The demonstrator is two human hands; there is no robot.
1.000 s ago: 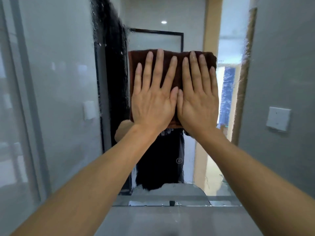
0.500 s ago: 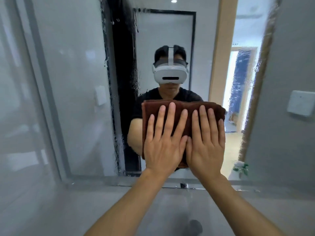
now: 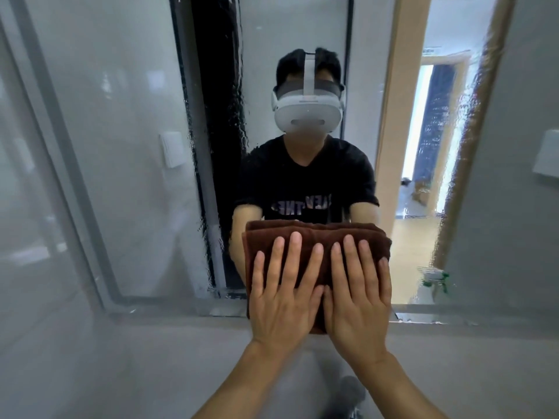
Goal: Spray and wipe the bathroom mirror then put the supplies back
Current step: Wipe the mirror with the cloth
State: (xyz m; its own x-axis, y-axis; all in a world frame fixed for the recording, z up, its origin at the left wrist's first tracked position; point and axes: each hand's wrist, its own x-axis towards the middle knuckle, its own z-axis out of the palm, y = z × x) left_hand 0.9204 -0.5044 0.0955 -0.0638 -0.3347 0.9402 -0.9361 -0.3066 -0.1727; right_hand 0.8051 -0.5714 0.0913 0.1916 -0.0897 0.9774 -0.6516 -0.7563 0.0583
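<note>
Head view: left hand (image 3: pixel 282 300) and right hand (image 3: pixel 358 300), fingers spread flat, pressing folded brown cloth (image 3: pixel 314 237) against mirror (image 3: pixel 90 146).

Black T-shirt (image 3: pixel 305 179), white headset (image 3: pixel 308 111)

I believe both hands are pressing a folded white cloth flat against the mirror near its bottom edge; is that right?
Not quite: the head view shows the folded cloth is brown. Otherwise yes, the left hand and right hand press it flat against the mirror near its bottom edge.
</note>
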